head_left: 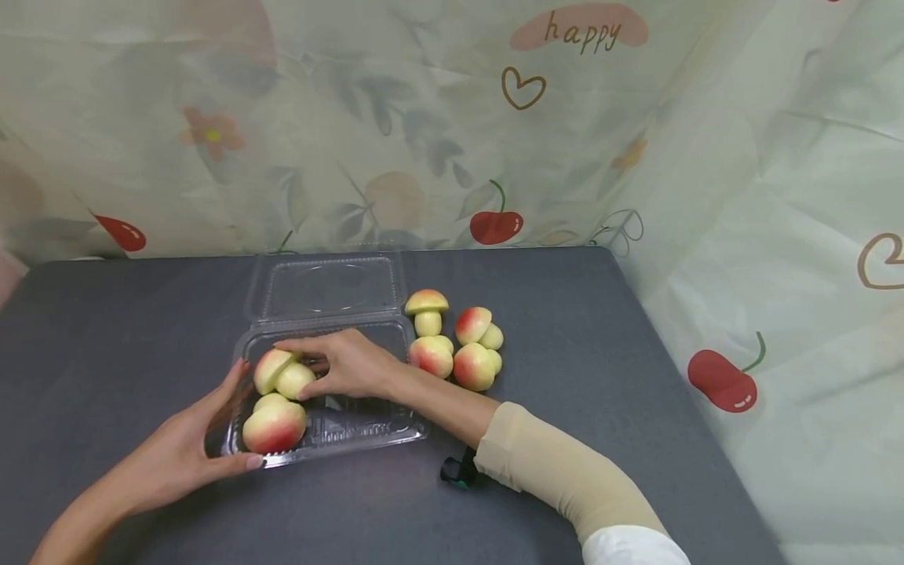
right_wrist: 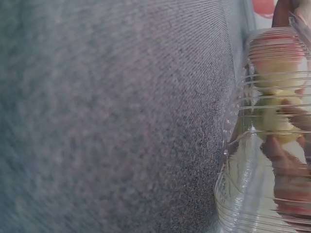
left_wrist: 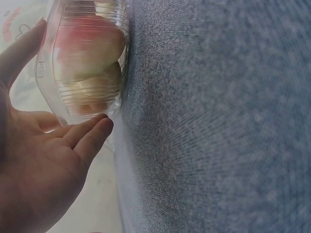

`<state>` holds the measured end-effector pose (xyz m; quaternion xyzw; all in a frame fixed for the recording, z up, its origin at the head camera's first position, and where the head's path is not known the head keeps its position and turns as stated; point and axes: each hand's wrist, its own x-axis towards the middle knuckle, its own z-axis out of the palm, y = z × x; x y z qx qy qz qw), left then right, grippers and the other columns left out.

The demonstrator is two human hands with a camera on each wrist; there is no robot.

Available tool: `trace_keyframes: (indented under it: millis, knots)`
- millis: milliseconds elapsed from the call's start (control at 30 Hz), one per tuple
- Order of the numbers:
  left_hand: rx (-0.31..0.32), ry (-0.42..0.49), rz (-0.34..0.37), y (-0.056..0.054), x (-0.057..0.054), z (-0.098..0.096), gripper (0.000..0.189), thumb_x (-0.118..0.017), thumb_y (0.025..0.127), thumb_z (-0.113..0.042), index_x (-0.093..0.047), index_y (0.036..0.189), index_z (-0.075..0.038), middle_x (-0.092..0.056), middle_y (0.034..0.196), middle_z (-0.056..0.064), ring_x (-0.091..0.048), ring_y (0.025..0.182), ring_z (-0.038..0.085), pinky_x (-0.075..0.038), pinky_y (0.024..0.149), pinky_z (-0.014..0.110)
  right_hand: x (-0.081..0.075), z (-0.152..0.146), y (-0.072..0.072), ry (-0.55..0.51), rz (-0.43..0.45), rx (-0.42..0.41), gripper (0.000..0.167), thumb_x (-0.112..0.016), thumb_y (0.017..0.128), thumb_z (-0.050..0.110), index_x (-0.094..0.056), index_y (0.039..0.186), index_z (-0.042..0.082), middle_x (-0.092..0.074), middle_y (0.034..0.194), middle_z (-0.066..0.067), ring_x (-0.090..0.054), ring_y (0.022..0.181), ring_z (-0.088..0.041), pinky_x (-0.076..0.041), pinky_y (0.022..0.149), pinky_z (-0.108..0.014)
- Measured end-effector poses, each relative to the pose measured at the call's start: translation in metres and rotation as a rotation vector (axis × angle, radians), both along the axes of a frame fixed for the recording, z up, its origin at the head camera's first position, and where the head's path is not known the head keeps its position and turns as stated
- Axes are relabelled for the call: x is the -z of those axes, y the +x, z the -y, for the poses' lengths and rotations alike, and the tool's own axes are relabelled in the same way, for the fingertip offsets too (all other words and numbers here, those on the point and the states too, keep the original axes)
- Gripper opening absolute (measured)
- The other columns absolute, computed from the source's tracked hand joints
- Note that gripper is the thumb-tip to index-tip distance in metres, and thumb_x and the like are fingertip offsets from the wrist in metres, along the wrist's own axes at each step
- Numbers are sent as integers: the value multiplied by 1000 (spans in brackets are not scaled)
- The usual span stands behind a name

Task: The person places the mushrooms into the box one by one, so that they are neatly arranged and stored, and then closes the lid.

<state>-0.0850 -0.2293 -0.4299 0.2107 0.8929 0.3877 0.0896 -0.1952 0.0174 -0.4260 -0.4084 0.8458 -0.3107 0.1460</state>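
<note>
A clear plastic clamshell box (head_left: 335, 449) lies unfolded on the table, its lid (head_left: 328, 286) tipped back. Inside its left end are two yellow, red-blushed mushroom-shaped pieces. My right hand (head_left: 353, 365) reaches over the tray and pinches the rear mushroom (head_left: 293, 380) between thumb and fingers. The front mushroom (head_left: 274, 428) lies just before it, red cap toward me. Around the tray's left end spreads my left hand (head_left: 176, 451), thumb at the front corner and straight fingers along the side. In the left wrist view its fingertips (left_wrist: 104, 124) touch the box wall.
Right of the box, several more mushrooms stand grouped, among them an upright one (head_left: 427, 312) at the back and a tilted one (head_left: 475, 367) in front. A black wrist device (head_left: 459, 469) shows under my right forearm. A printed curtain (head_left: 424, 141) hangs behind the grey table (head_left: 565, 353).
</note>
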Motion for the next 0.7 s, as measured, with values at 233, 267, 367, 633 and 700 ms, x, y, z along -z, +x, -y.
trace_keyframes:
  millis: [233, 267, 367, 633, 700]
  knots:
    - [-3, -1, 25, 0, 0, 1, 118, -83, 79, -40, -2, 160, -13, -23, 161, 20, -39, 134, 15, -28, 93, 0, 2, -1, 1, -4, -42, 24, 70, -78, 87, 31, -47, 149, 29, -66, 129, 4, -62, 92, 11, -44, 73, -8]
    - [-4, -2, 29, 0, 0, 1, 118, -83, 79, -41, -2, 160, -13, -23, 161, 20, -40, 134, 17, -28, 92, 0, 2, -1, 1, -8, -38, 28, 70, -78, 87, 31, -47, 149, 29, -65, 131, 3, -62, 92, 10, -44, 74, -7]
    - [-7, -4, 43, 0, -1, 0, 119, -83, 79, -41, -1, 160, -14, -22, 161, 19, -41, 134, 26, -28, 92, 0, 3, -1, 1, -37, 5, 37, 72, -78, 86, 28, -46, 150, 26, -62, 136, 1, -64, 95, 8, -45, 76, -7]
    - [-6, -9, 42, 0, -2, 0, 119, -83, 79, -42, 0, 160, -13, -20, 163, 17, -42, 135, 30, -29, 92, 0, -1, -3, 2, -95, 109, 76, 71, -81, 83, 22, -51, 147, 20, -65, 131, -1, -65, 95, 7, -47, 77, -7]
    - [-9, -15, 45, 0, -2, 0, 120, -83, 79, -43, 0, 160, -13, -20, 163, 17, -43, 134, 38, -29, 91, 0, -2, -4, 1, -105, 124, 75, 69, -81, 84, 20, -52, 146, 19, -67, 129, -2, -65, 96, 6, -47, 77, -8]
